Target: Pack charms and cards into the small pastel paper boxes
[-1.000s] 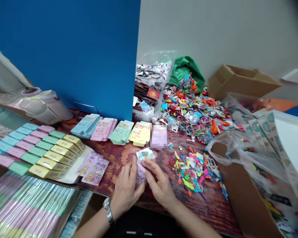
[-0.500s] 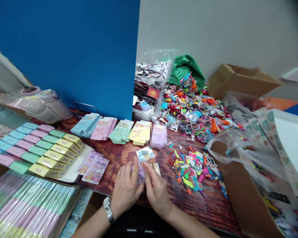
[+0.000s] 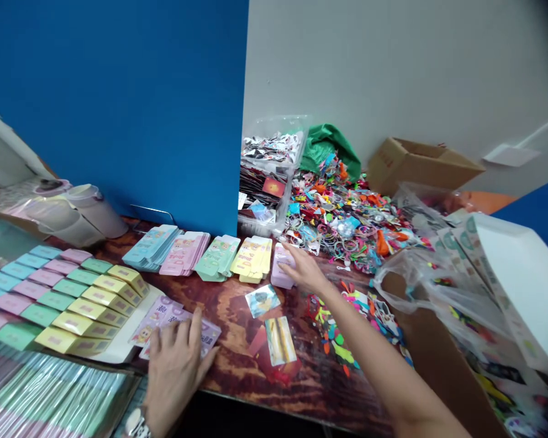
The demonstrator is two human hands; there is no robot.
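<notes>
Illumination is bright and even, with soft, faint shadows. Glare streaks the plastic film wrap (image 3: pixel 59 389). Wide-angle distortion bends the frame edges, and the top right corner darkens slightly.

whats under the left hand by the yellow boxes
Pink printed packets lie under the left hand; their edges show around it, but what the palm covers cannot be seen.

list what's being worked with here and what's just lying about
Being handled:
left hand on pink printed cards
right hand on pink paper packet

Lying about:
printed card
yellow folded boxes
clear tub of foil packets
heap of coloured cut-outs
cardboard box
</notes>
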